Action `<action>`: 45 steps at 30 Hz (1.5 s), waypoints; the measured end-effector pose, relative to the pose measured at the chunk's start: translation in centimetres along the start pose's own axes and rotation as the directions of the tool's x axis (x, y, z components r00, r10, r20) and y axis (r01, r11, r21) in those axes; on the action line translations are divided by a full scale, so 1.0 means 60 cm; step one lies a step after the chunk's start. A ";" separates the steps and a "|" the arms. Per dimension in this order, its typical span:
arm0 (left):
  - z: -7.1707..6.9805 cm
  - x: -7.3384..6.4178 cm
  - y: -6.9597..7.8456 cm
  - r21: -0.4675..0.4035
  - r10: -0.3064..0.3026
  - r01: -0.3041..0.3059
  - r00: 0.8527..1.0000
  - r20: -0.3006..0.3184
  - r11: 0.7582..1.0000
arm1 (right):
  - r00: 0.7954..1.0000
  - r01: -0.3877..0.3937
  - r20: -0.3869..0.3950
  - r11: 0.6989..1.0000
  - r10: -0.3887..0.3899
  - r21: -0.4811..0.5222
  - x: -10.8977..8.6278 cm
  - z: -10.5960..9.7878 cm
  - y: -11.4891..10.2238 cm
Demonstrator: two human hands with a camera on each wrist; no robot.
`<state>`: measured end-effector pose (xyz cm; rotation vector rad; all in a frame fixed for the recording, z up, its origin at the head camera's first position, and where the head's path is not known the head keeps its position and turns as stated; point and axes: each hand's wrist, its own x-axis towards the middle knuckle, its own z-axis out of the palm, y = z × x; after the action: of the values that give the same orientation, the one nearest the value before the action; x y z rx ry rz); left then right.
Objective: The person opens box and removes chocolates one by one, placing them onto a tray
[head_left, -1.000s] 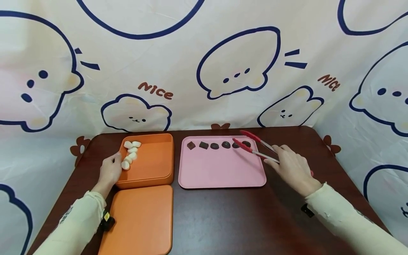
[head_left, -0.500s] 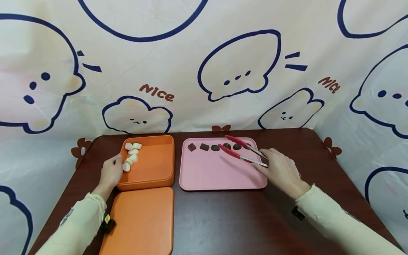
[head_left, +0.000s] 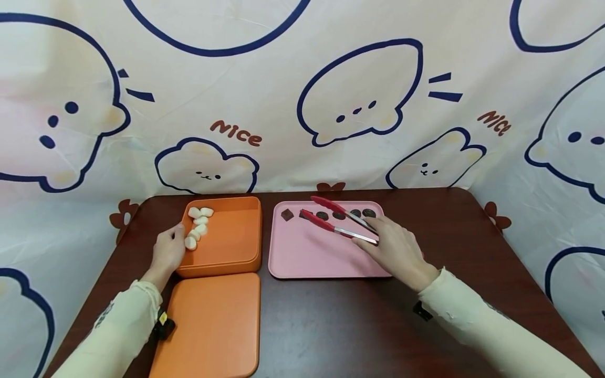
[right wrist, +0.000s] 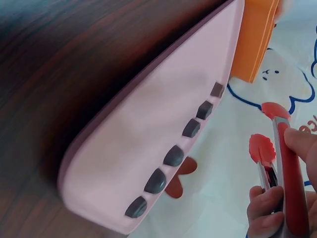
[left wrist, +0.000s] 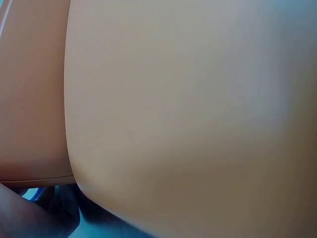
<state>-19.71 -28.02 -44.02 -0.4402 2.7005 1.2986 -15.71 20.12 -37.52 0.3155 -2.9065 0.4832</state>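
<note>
In the head view, my left hand (head_left: 168, 252) grips the left wall of an orange box (head_left: 227, 265). Several white marshmallows (head_left: 200, 229) lie along that side inside it. My right hand (head_left: 397, 257) holds red-tipped metal tongs (head_left: 319, 221), their arms spread and nothing between the tips. The tongs hover above a pink tray (head_left: 312, 254), near the left part of a row of dark chocolates along its far edge. A square chocolate (head_left: 287, 214) ends the row on the left. In the right wrist view, the fingers (right wrist: 267, 210) wrap the tongs (right wrist: 294, 198), raised off the tray (right wrist: 133, 119).
A flat orange lid (head_left: 212, 325) lies directly in front of the box on the dark wooden table (head_left: 331, 331). The tray stands just right of the box. A printed cloth (head_left: 274, 79) hangs behind the table and at its sides.
My right hand has carried the tongs leftward across the tray, from the right end of the chocolate row to near its left end. The left hand stays on the box.
</note>
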 end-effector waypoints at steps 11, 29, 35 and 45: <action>0.001 0.000 0.000 -0.009 0.000 0.000 1.000 -0.005 1.000 | 0.998 0.058 0.005 0.994 -0.058 0.088 0.018 0.025 -0.044; 0.002 0.002 0.008 -0.009 0.011 -0.011 0.999 -0.049 1.000 | 0.996 0.006 0.085 0.976 -0.025 0.216 0.041 0.062 -0.106; 0.004 0.004 0.005 -0.016 0.001 -0.002 1.000 -0.016 1.000 | 0.992 0.029 0.115 0.979 -0.053 0.202 0.050 0.070 -0.133; 0.001 0.001 0.005 -0.015 -0.005 0.005 1.000 -0.018 1.000 | 0.981 0.089 0.153 0.979 -0.117 0.182 0.066 0.088 -0.176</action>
<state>-19.86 -27.83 -43.85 -0.4617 2.7044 1.3206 -17.77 7.85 -38.46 0.5529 -2.9893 0.7286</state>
